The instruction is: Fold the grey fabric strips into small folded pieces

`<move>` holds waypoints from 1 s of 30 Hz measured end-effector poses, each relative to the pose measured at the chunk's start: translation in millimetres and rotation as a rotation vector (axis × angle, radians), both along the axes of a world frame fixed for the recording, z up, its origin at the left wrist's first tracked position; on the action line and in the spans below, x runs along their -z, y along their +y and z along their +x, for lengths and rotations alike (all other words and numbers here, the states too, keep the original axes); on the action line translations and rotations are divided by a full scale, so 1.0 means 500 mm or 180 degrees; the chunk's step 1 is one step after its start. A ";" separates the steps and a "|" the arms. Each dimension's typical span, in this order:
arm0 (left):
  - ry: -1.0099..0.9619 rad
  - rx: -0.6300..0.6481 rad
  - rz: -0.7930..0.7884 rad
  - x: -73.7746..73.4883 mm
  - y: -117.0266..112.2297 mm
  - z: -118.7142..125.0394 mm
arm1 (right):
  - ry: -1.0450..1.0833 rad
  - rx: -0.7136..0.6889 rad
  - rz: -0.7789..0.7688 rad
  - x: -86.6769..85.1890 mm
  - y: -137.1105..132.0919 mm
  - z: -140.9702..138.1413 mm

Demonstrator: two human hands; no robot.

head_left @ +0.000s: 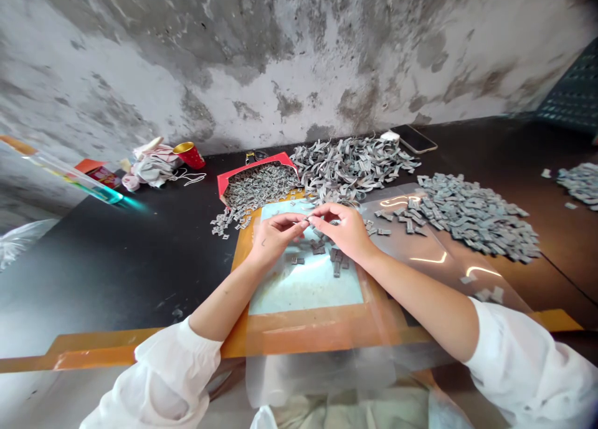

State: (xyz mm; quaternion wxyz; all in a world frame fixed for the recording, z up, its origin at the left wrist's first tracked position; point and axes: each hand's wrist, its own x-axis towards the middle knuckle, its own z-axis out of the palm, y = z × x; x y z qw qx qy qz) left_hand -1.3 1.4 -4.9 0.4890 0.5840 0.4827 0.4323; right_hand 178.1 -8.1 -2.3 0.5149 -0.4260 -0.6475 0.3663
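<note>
Head view: a small grey piece (pixel 307 219) is pinched between the fingertips of both hands, above a pale blue mat (pixel 303 289). The left hand (pixel 273 239) and right hand (pixel 339 230) are drawn together, fingers curled, meeting at the tips. Folded grey clips (pixel 317 248) are scattered on the mat, which is framed by an orange board (pixel 308 332). Long grey strips (pixel 350 164) are heaped on the far side, with a red tray (pixel 256 174) of clips to their left. A larger heap (pixel 471 217) of clips lies right, partly on a clear plastic sheet (pixel 411 248).

Strips (pixel 350 164) lie between a tray (pixel 255 165) and a heap of folded pieces (pixel 476 217).
</note>
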 end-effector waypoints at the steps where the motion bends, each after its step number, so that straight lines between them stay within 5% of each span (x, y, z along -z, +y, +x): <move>1: 0.0032 -0.0035 0.0020 0.001 0.000 -0.001 | 0.0015 0.0014 -0.0029 0.001 0.001 0.000; 19: 0.0882 0.0269 0.0723 -0.019 -0.018 0.009 | -0.0530 -0.0153 0.0340 0.000 -0.016 -0.016; 25: 0.1369 0.0523 0.0883 -0.009 -0.013 0.003 | -0.1578 0.0364 0.0641 -0.006 -0.017 -0.013; 30: 0.2113 0.0812 0.1777 -0.008 -0.004 -0.002 | -0.2446 0.0558 0.0322 0.000 0.004 0.007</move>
